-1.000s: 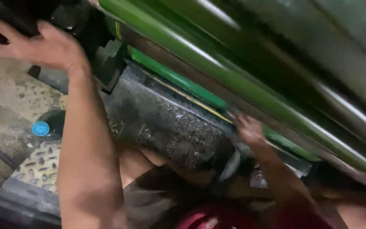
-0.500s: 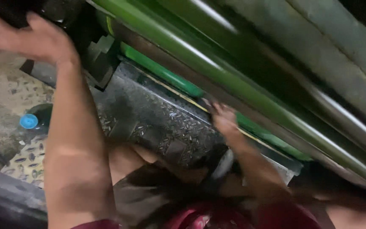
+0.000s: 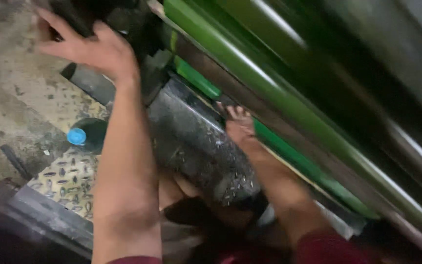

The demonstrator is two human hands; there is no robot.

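A long green roller [image 3: 269, 83] fills the machine above a dark plate cylinder [image 3: 196, 142] — the left hand [image 3: 94, 49], fingers spread, braces on the frame while the right hand [image 3: 240, 124] presses fingertips (loosely open) against the cylinder's upper edge — a blue-capped bottle [image 3: 81, 136] stands on the floor.

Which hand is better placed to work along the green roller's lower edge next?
Probably the right hand: its fingers already reach in at the gap under the green roller. The left hand is spread on the dark machine part, away from that edge.
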